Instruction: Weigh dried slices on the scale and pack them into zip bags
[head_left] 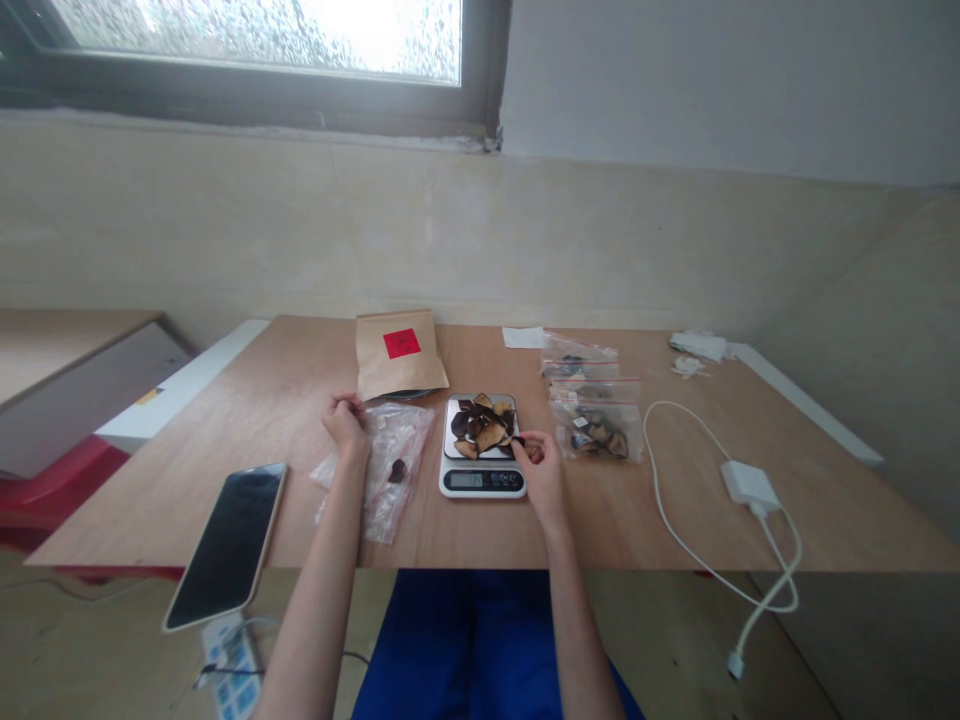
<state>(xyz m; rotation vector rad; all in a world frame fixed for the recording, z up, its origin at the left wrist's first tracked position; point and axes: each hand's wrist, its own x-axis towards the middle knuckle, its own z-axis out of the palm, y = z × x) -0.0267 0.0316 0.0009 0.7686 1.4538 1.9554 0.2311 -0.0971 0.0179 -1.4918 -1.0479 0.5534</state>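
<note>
A white kitchen scale [482,484] stands near the front of the table, its display lit but too small to read surely. Dried brown slices [484,425], some dark-edged like mushroom or fruit, are heaped on its plate. My right hand [544,470] is at the plate's right edge, fingers pinched on a dark dried slice [517,443]. To the left, my left hand [346,425] is curled closed beside clear zip bags [382,505]; whatever its fingers hold, if anything, is hidden. One dark dried piece [397,471] shows on those bags.
Behind my left hand is a brown paper bag [382,365] with a red label. Filled zip bags [600,430] lie right of the scale. A tablet [232,540] overhangs the front left edge; a white charger [750,485] with cable lies right. Crumpled white paper [699,345] sits far right.
</note>
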